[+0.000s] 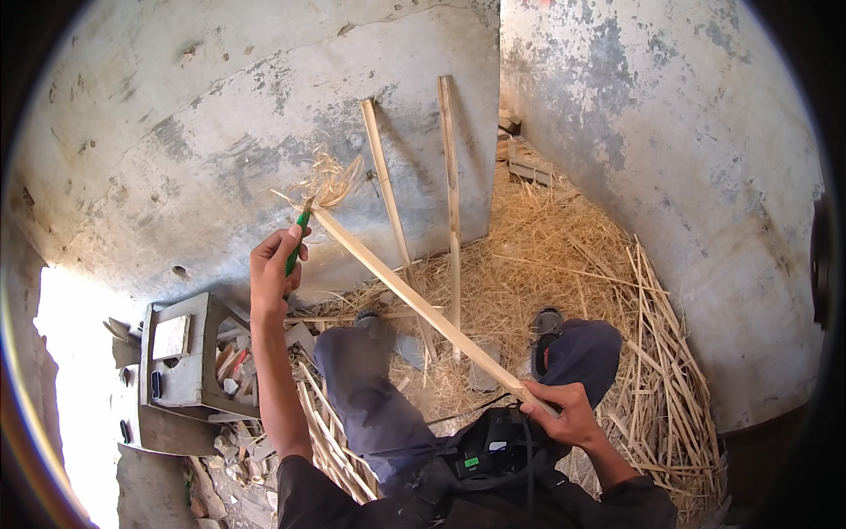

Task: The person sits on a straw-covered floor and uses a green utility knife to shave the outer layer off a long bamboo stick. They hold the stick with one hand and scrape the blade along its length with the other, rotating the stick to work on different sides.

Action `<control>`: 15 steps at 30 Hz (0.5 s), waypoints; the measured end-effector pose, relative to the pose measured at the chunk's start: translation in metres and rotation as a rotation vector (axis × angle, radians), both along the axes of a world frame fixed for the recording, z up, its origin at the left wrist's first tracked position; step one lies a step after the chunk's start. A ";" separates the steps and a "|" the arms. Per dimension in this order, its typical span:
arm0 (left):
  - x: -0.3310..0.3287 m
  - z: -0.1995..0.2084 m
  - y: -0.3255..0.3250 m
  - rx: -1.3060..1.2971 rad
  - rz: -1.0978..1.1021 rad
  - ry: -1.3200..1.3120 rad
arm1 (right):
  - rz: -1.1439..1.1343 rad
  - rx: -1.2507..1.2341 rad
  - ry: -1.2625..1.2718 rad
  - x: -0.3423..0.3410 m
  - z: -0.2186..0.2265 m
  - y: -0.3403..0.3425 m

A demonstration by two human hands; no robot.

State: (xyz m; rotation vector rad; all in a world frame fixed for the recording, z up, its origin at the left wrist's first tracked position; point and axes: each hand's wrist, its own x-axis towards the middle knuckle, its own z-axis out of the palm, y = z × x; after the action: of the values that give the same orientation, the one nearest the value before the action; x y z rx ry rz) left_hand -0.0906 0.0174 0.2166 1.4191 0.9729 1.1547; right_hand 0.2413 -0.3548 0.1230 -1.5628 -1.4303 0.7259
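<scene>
My left hand [271,267], raised at the left, is closed round the green handle of a knife [298,242]. The blade meets the far end of a long pale wooden strip [423,309]. Curled thin shavings [333,181] bunch up just beyond that end. Low on the right, my right hand [566,414] grips the strip's near end in front of my waist. The strip slants from there up to the left, over the floor between my legs.
Two wooden strips [382,167] [449,176] lean on the worn wall [220,106]. Shavings [551,238] cover the floor. Thin strips [665,388] are heaped at the right, with more strips [328,423] by my left leg. A boxy grey stand [189,339] holding odds and ends is at the left.
</scene>
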 end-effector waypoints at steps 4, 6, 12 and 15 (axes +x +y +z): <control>-0.004 -0.005 0.003 -0.090 -0.063 -0.117 | 0.018 -0.013 -0.009 0.001 0.003 0.001; -0.003 -0.006 0.003 -0.109 -0.083 -0.164 | 0.025 0.027 0.021 0.001 -0.003 0.002; 0.014 -0.018 -0.025 0.184 -0.041 0.017 | -0.078 0.032 0.016 -0.005 0.007 0.009; 0.036 -0.027 -0.063 0.301 -0.013 0.092 | -0.112 0.085 -0.016 -0.007 0.013 0.016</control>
State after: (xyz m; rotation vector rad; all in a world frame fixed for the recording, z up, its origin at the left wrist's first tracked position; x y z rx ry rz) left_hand -0.0550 -0.0454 0.1899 1.7277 0.8771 1.2744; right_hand 0.2344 -0.3385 0.1355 -1.5726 -1.3557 0.5801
